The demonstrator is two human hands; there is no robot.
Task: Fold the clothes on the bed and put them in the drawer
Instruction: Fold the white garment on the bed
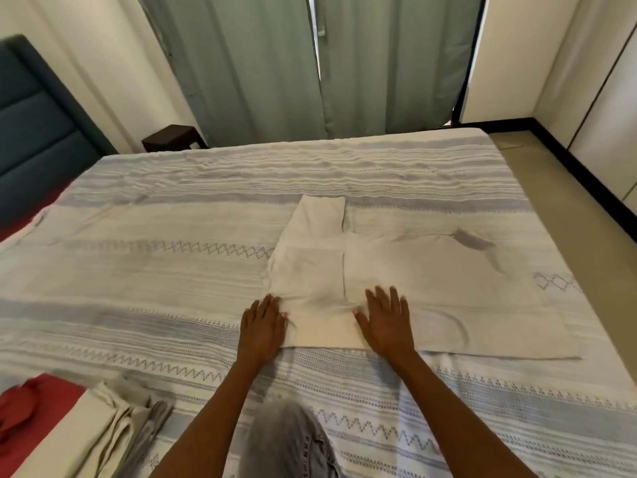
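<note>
A pale cream garment (406,270) lies spread flat on the bed (172,277), partly folded, with one part folded over on the left and a narrow piece reaching toward the far side. My left hand (262,325) lies flat with straight fingers on the garment's near left corner. My right hand (387,317) presses flat on the garment's near middle, fingers spread. A beige folded cloth (113,426) and a red garment (20,405) lie at the bed's near left corner. No drawer is in view.
The bed has a striped white and blue-grey cover. A dark blue headboard (34,132) stands at the left, a dark bedside table (174,136) behind it. Green curtains (275,63) hang at the far side. Floor and white wardrobe doors (606,108) lie to the right. My grey-trousered knee (286,439) rests on the bed.
</note>
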